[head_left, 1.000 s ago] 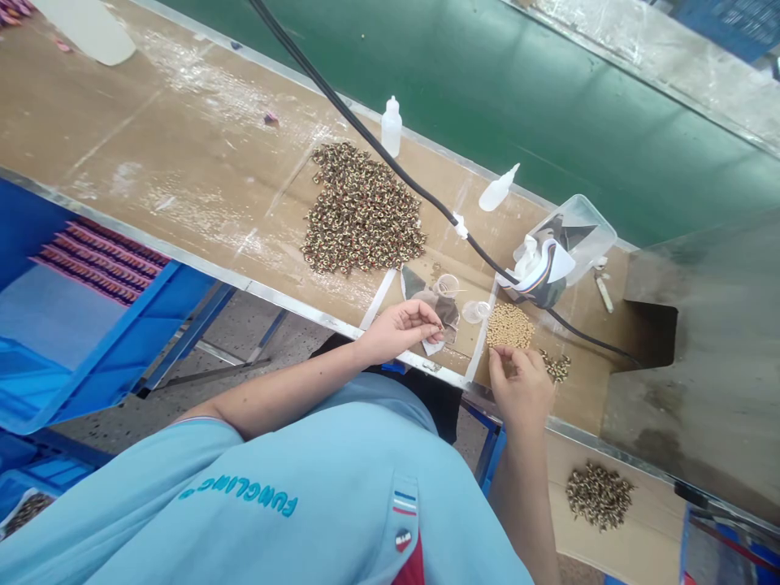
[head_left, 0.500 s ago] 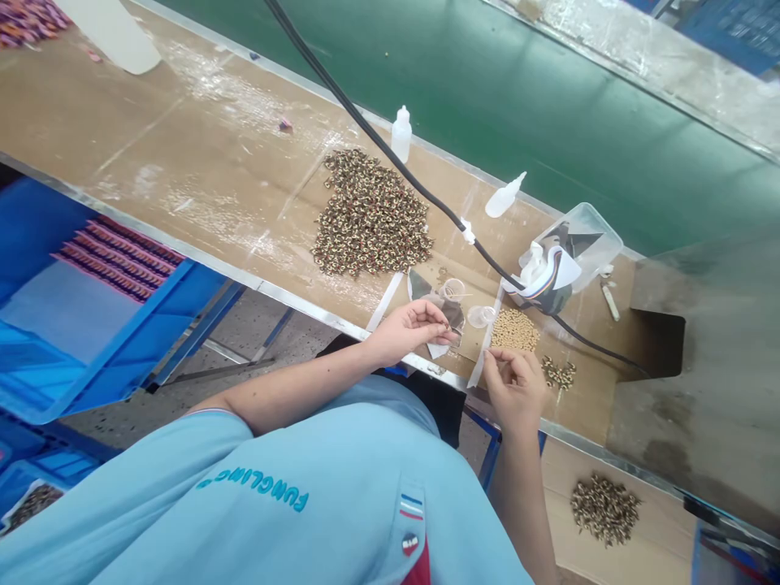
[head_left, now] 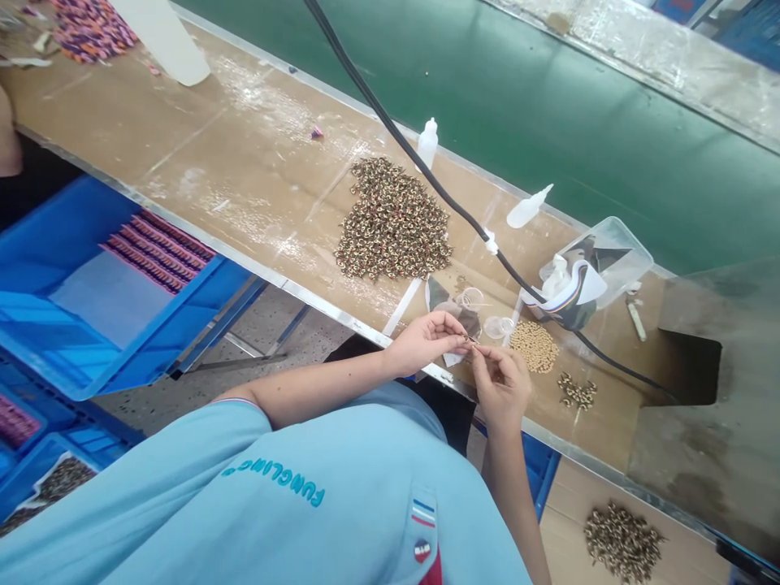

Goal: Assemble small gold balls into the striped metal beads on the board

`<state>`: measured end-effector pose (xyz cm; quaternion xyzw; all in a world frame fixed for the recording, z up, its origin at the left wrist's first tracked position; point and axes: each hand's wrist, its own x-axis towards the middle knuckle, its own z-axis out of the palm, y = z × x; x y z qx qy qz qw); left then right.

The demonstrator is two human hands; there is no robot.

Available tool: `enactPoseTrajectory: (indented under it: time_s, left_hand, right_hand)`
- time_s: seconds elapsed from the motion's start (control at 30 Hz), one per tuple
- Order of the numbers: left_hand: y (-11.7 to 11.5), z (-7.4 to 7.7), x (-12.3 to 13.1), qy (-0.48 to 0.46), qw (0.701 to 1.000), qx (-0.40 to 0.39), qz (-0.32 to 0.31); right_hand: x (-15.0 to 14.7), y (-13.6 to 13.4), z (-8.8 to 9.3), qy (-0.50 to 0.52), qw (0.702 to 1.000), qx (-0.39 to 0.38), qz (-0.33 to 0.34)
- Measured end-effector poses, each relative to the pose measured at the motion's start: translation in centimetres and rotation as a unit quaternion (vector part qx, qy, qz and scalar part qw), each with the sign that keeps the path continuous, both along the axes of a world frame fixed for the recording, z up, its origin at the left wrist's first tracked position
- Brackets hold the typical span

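Left hand (head_left: pixel 426 341), right hand (head_left: pixel 504 386) tip-to-tip — left fingers (head_left: pixel 448 320) pinching small piece (head_left: pixel 469 338); right's grip unclear.

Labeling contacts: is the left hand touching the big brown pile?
No: the left hand is by the right hand, apart from that pile.

Tiny dark piece (head_left: pixel 469 339), partly hidden, pinched in left fingers (head_left: pixel 446 344), right fingers (head_left: pixel 481 367) close against it

The worktop (head_left: pixel 262 166) is brown. The big pile of pieces (head_left: pixel 393 223) mixes dark brown with cream; the round bits (head_left: pixel 534 347) are golden. The shirt (head_left: pixel 341 455) is light blue, with teal letters (head_left: pixel 296 481).
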<state>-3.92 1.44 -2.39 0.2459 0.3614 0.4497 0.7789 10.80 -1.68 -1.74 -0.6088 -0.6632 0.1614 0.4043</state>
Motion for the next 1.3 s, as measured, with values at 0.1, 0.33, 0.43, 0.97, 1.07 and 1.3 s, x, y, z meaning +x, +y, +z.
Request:
enactPoseTrajectory:
  time_s: [0.1,0.33,0.43,0.97,1.07,1.3]
  left_hand:
    - [-0.03,0.05,0.04,0.001,1.000,0.003,0.000]
    - [-0.14,0.13,-0.02,0.006,1.000,0.013,0.006]
    - [-0.16,0.21,-0.06,0.008,1.000,0.016,0.006]
    - [-0.32,0.19,0.00,0.009,0.999,0.032,0.009]
    - [-0.31,0.14,-0.03,0.012,0.999,0.033,0.009]
    - [-0.40,0.12,-0.15,0.018,0.999,0.035,0.009]
  right_hand:
    - [-0.04,-0.12,0.06,-0.012,1.000,0.008,-0.003]
    - [-0.08,-0.23,0.05,-0.025,1.000,0.007,-0.012]
    - [-0.13,-0.28,0.04,-0.026,1.000,0.010,-0.008]
    - [-0.37,-0.38,0.03,-0.072,0.994,0.080,0.009]
    - [-0.43,-0.41,-0.08,-0.082,0.993,0.088,0.008]
    - [-0.39,-0.45,-0.28,-0.093,0.991,0.095,0.015]
